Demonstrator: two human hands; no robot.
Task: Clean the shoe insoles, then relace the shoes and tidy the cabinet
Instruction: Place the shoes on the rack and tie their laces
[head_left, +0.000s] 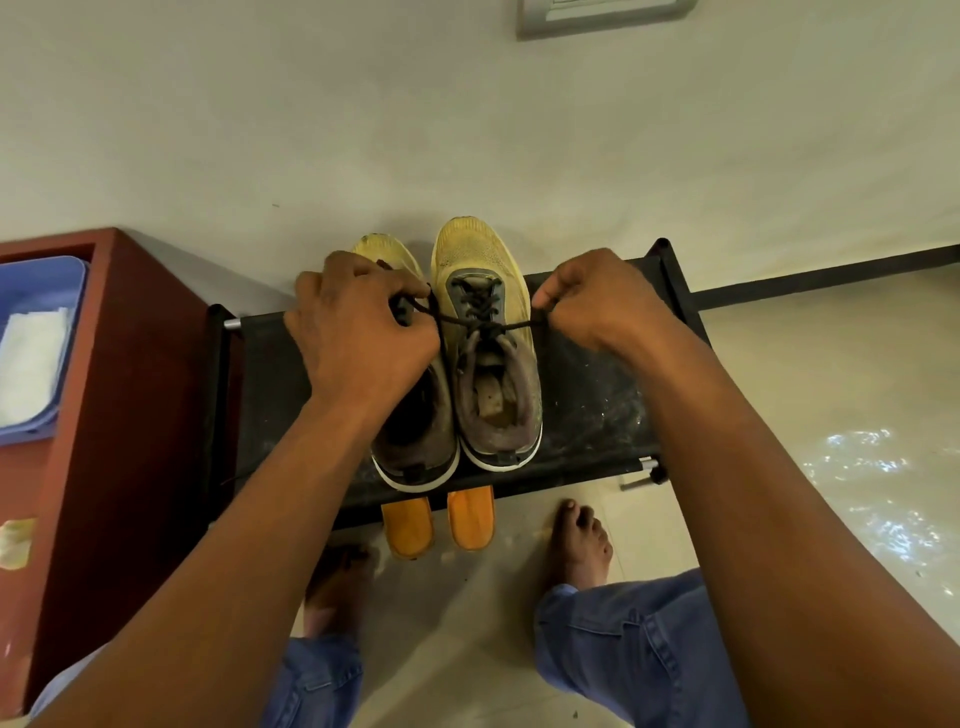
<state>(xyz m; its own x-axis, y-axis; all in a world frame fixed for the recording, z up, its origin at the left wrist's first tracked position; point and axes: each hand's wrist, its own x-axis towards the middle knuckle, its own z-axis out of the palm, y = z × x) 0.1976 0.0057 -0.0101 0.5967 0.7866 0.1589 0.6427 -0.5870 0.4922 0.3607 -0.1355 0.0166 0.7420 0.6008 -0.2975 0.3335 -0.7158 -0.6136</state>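
A pale wall (363, 130) backs a low black shoe rack (587, 395) that stands on a glossy tiled floor (831, 441), with a red-brown cabinet (130, 389) just to its left holding a blue tray (36, 291) with a white cloth (31, 364) in it. On the rack's top shelf a pair of yellow shoes sits side by side, toes to the wall: the left shoe (415, 431) is partly hidden under the person's forearm, and the right shoe (488, 332) is the one being worked. Two orange insoles (441, 525) poke out from the shelf below, so they appear not to be back inside yet. The left hand (358, 332) is curled tight, pinching one end of the black lace (483, 325), and the right hand (602, 301) is likewise closed, pinching the other end; the lace runs taut between them across the upper eyelets. This looks like the cinching of the first knot. To do it well, pull both ends evenly and level, outward rather than upward, so the shoe does not slide or tip on the shelf; keep the tongue flat, and do not overtighten if the insole must go in later.
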